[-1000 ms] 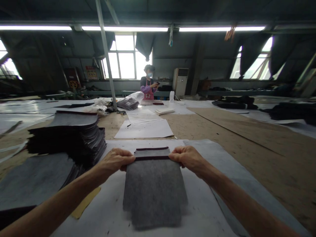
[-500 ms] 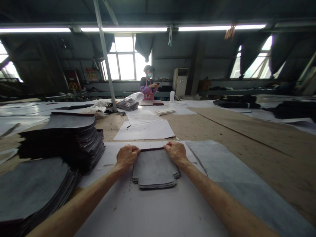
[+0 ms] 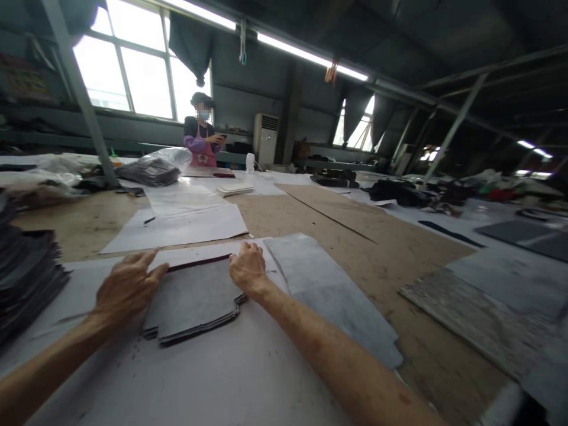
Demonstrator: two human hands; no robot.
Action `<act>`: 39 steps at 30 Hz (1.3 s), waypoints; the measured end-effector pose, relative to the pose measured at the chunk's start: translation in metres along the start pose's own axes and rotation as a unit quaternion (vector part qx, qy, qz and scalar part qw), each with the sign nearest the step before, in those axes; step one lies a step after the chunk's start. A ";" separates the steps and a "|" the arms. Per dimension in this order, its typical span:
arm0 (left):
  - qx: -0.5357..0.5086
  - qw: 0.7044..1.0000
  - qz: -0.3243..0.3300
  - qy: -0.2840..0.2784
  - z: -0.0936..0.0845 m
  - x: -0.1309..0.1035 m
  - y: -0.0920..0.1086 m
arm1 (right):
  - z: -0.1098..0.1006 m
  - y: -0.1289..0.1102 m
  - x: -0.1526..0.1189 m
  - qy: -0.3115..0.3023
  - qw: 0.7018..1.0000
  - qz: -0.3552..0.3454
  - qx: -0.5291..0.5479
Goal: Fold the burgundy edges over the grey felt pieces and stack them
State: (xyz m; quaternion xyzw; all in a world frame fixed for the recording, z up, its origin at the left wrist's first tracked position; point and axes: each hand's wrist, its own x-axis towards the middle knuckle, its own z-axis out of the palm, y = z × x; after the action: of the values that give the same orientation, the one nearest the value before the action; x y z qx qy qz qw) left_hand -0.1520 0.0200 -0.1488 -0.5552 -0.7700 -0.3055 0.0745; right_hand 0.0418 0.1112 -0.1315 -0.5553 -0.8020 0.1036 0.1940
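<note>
A small stack of grey cut fabric pieces (image 3: 195, 299) with notched corners and a dark red strip along its far edge lies on the white sheet (image 3: 213, 378) before me. My left hand (image 3: 131, 281) is at the stack's far left corner, fingers apart, its thumb touching the edge. At the far right corner, my right hand (image 3: 249, 267) has its fingers curled and pinched on the edge of the top piece; the fingertips are partly hidden. Right of that hand lies a larger grey fabric sheet (image 3: 331, 296).
A tall pile of dark fabric pieces (image 3: 29, 278) stands at the left. Beyond are white paper (image 3: 190, 228), a plastic-wrapped bundle (image 3: 153, 168) and a slanting metal pole (image 3: 82, 94). Across the table a person (image 3: 203, 139) holds a phone. A rough grey slab (image 3: 479, 319) lies at the right.
My view has turned right, so the stack sits further left in it. My left hand's fingers have spread from their pinch on the edge; my right hand stays at its corner.
</note>
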 end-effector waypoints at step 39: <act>-0.095 0.933 0.298 -0.177 0.040 -0.105 0.206 | -0.089 0.156 -0.153 -0.017 0.995 -0.075 -0.056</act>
State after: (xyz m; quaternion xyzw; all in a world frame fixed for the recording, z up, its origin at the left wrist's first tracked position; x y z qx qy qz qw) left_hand 0.0812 -0.0022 -0.1486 -0.8089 -0.5370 -0.2377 -0.0287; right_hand 0.2597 0.0205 -0.1413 -0.5020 -0.8491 0.0529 0.1559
